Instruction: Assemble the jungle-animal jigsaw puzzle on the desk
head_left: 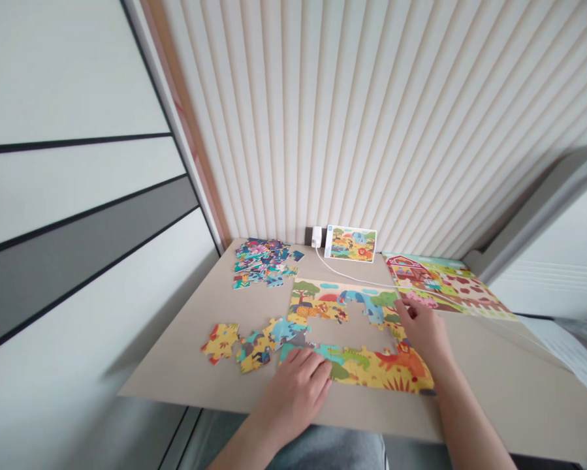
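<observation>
A partly assembled animal jigsaw puzzle (366, 373) lies on the table, with a bare gap in its middle. My left hand (298, 388) rests over its lower left corner, fingers slightly bent and lying on the pieces. At the right edge of the puzzle, my right hand (424, 328) has thumb and fingertips drawn together; whatever is between them is hidden. Loose yellow puzzle pieces (221, 342) sit left of the puzzle, and more mixed loose pieces (254, 352) reach to its left side near my left hand.
A heap of dark, colourful puzzle pieces (264, 261) is at the back left. A picture card (350, 244) leans against the pleated wall beside a white charger (317, 237). Its cable (352, 277) runs rightward across a farm puzzle (435, 281). Papers (562, 346) lie far right.
</observation>
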`<state>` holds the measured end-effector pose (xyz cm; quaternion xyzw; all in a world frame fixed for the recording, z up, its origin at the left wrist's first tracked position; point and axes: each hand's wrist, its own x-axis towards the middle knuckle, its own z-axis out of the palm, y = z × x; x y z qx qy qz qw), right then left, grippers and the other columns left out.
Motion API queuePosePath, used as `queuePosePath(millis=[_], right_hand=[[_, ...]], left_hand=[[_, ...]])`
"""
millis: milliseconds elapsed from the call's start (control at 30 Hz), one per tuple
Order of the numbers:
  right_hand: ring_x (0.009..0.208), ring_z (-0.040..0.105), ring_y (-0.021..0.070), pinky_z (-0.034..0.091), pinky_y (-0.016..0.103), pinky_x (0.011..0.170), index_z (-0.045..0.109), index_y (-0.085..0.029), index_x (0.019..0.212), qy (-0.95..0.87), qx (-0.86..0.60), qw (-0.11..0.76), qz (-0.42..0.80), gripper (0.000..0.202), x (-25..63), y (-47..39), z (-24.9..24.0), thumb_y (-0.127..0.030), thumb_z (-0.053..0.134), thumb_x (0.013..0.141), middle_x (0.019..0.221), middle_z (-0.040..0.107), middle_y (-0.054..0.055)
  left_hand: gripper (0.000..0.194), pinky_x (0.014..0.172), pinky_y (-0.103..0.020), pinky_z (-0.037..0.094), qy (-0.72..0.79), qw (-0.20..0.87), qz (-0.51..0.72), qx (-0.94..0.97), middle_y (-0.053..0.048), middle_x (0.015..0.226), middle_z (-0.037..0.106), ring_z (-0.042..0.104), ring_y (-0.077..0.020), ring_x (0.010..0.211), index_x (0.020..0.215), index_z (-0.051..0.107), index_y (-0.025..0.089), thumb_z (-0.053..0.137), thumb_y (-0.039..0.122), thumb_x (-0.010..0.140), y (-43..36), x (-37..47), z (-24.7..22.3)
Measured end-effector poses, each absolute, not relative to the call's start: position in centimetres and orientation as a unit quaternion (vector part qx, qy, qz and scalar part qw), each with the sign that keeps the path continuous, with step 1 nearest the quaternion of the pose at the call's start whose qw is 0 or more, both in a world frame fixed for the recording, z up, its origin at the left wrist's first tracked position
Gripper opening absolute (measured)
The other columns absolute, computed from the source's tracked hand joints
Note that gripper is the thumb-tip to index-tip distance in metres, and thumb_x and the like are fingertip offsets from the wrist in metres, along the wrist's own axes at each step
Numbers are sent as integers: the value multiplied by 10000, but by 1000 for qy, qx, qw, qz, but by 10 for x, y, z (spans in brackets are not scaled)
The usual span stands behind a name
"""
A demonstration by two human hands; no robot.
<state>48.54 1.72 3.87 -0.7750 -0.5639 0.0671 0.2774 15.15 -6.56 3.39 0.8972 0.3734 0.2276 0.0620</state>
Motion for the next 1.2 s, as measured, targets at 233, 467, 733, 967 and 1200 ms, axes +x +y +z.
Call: queuePosePath(millis=[233,467,733,967,1200], right_hand=[[606,602,212,368,304,596,755,-215,920,-583,-762,272,76,493,482,17,39,-599,446,928,646,670,47],[631,603,205,359,293,613,756,-237,940,-576,-771,257,82,467,480,17,40,-589,449,936,664,676,32],[583,527,179,348,288,584,749,-206,916,-585,-736,321,110,469,470,13,44,-602,498,946,621,623,12],[664,547,168,423,270,605,760,-195,898,-712,-534,305,338,488,420,-6,60,-607,512,982,748,672,22],[655,489,139,392,255,634,595,-204,725,-736,-502,281,357,459,405,-8,55,-524,473,1029,690,573,-18]], left_hand=[[254,1000,-485,528,463,-12,262,847,-90,1156,686,645,-276,1113,1250,647,225,545,210,1017,-51,101,34],[536,1067,-482,494,521,26,225,823,-109,1317,661,613,-293,1230,1435,549,222,702,300,927,-23,64,27],[420,1007,-451,534,523,22,276,806,-93,1249,682,660,-281,1139,1336,617,235,688,294,926,-22,76,27],[479,955,-471,558,472,19,339,814,-125,1272,669,665,-307,1144,1389,546,232,679,338,941,-37,145,40],[544,924,-499,565,480,8,361,800,-163,1281,666,675,-329,1109,1440,493,180,668,343,951,-41,191,35]])
